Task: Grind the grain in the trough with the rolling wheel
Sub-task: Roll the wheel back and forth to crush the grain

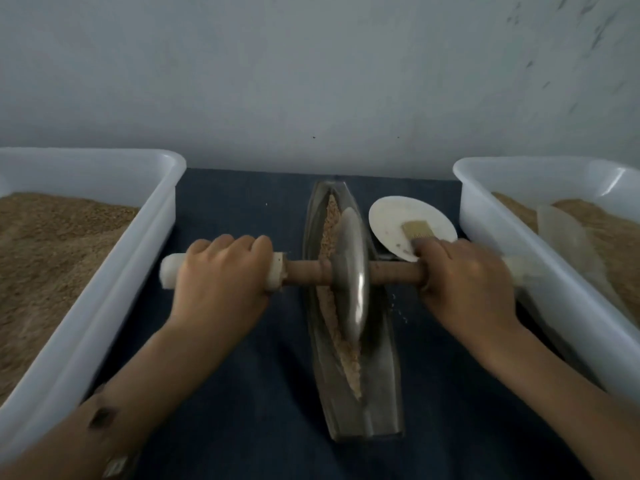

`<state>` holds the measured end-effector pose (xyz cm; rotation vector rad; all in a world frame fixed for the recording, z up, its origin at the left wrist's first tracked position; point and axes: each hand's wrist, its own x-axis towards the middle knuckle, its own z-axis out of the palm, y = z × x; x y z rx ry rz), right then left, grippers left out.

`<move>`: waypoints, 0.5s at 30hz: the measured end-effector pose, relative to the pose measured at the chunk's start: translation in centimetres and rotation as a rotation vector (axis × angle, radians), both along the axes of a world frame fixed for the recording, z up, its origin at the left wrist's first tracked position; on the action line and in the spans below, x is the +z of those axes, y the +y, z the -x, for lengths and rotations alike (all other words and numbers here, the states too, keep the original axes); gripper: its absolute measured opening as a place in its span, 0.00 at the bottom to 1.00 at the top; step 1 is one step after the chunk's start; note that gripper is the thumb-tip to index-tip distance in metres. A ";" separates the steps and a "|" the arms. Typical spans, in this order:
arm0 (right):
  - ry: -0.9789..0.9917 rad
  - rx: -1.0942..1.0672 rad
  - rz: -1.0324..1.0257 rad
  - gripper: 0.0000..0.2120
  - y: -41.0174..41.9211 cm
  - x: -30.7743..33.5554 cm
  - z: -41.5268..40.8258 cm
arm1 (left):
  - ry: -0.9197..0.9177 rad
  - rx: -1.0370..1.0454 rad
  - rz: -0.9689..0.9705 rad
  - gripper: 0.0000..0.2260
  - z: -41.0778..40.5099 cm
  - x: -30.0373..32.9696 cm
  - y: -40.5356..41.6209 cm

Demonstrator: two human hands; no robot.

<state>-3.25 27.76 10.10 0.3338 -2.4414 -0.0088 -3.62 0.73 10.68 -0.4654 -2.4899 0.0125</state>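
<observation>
Both hands grasp the axle of the rolling wheel [349,271]: the left hand [221,275] is curled around the white-wrapped left end, the right hand [464,275] around the right end, and the wheel stands upright in the metal trough [374,393] on the grain [341,355], near the trough's middle. Open dark cloth [242,393] lies on each side of the trough, bounded by the left tub [90,327] and the right tub [540,299] at the side edges. The right hand hides part of the white plate [398,216], and a pale flat thing in the right tub, maybe a scoop [564,233], is hard to make out.
</observation>
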 end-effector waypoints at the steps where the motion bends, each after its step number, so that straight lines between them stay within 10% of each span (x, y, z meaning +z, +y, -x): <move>1: -0.017 -0.007 -0.003 0.08 0.4 -0.1 -1.5 | 0.022 -0.017 0.014 0.17 -1.4 0.3 -0.1; 15: -0.072 -0.122 -0.063 0.06 -0.6 0.1 4.7 | -0.042 0.142 0.017 0.15 2.8 -0.9 -0.3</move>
